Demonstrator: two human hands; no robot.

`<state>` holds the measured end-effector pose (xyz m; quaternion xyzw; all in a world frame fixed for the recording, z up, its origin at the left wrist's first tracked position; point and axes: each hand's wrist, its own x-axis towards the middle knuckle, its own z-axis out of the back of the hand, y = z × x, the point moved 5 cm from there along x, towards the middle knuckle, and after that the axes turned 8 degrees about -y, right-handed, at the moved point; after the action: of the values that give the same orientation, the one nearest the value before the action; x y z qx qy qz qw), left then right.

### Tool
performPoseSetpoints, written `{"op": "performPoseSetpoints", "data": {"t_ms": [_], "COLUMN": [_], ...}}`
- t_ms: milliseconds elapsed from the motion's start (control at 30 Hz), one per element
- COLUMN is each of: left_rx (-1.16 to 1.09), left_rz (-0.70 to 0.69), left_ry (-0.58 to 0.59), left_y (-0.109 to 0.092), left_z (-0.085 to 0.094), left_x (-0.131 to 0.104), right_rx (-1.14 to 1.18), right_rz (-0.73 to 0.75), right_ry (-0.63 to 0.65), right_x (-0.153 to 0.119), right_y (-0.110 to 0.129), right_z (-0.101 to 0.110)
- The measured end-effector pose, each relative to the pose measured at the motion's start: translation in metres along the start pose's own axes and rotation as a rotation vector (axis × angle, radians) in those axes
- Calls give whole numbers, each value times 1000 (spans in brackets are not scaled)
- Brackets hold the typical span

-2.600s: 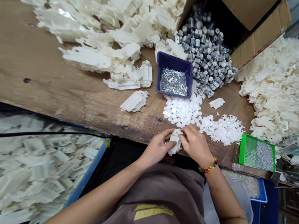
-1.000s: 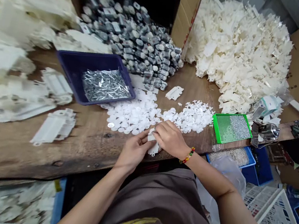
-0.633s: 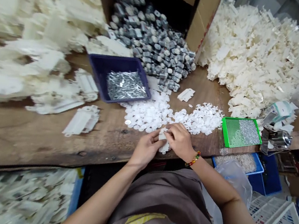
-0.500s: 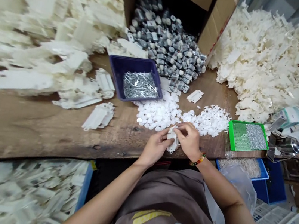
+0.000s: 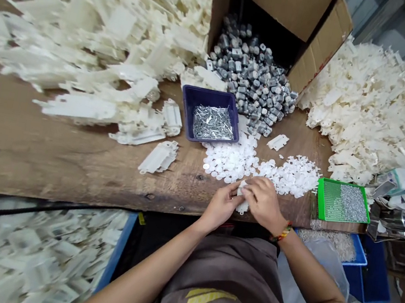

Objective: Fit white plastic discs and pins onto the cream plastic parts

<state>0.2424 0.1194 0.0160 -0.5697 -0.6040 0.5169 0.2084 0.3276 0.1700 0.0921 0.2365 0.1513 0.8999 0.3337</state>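
Note:
Between both hands, at the table's front edge, is a cream plastic part (image 5: 243, 207), mostly covered by fingers. My left hand (image 5: 221, 206) grips it from the left side. The fingers of my right hand (image 5: 262, 202) are closed over its upper end; whether they also pinch something small cannot be seen. Just beyond the hands lie a heap of white plastic discs (image 5: 230, 158) and a heap of small white pieces (image 5: 293, 175). A similar cream part (image 5: 278, 142) lies behind them.
A purple tray (image 5: 187, 127) of metal pins stands left of the discs. Grey metal parts (image 5: 253, 72) spill from a cardboard box (image 5: 287, 6). Piles of cream parts (image 5: 385, 114) flank it. To the right sits a green tray (image 5: 319, 201); a blue bin (image 5: 361, 251) is below.
The camera view has shifted, moving the scene rightward. My right hand now covers more of the cream plastic part, its fingers lying further over the top.

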Motion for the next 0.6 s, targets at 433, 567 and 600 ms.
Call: {"op": "performPoseSetpoints", "data": {"t_ms": [433,567,600], "left_rx": [-170,-162,-156], "left_rz": [64,-22,-40], "left_ry": [-21,-73,-84], "left_y": [-39,-51,-52], "left_z": [2,7,7], "left_x": [12,30,34], "right_rx": [-419,-232,-155], "right_rz": [-161,-164,-165], "right_ry": [181,170,133], "right_x": [161,139,129], "right_y": [-61,-62,-58], "right_z": [-48,-26,-18]}}
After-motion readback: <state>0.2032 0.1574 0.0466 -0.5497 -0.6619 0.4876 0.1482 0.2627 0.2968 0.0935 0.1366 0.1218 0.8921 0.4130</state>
